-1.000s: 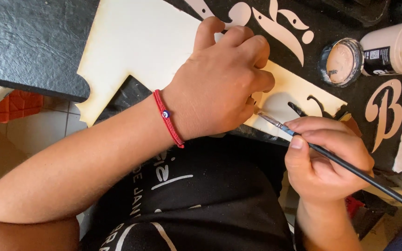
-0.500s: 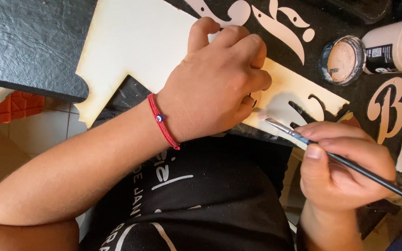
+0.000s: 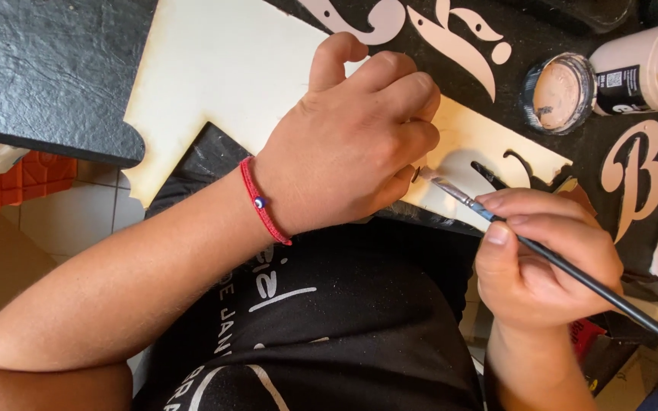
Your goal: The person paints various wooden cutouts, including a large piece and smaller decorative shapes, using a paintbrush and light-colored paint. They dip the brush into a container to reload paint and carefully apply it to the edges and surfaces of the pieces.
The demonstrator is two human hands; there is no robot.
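1. While the left hand presses down on the pale wooden cutout board, its fingers are curled shut and its knuckles rest flat on the wood. It holds nothing; it just keeps the board in place.
2. The right hand sits just below the board's lower edge, with its fingers pinched tight around a thin black paintbrush.
3. The brush's silver neck and tip now lie right at the board's lower edge, just beside the left hand's little finger. A second ago the tip was a bit farther from that hand, so the brush has slid closer along the edge.
4. That small move makes it look like the painting is going bit by bit along the board's edge, near the curly cut-out hole.
5. An open jar of peach-coloured paint lies on its side on the black table, up and to the right of the board, apart from it.
6. Pale curly letter shapes lie on the table near the board's top edge.
7. A red string bracelet is on the left wrist, below the board.
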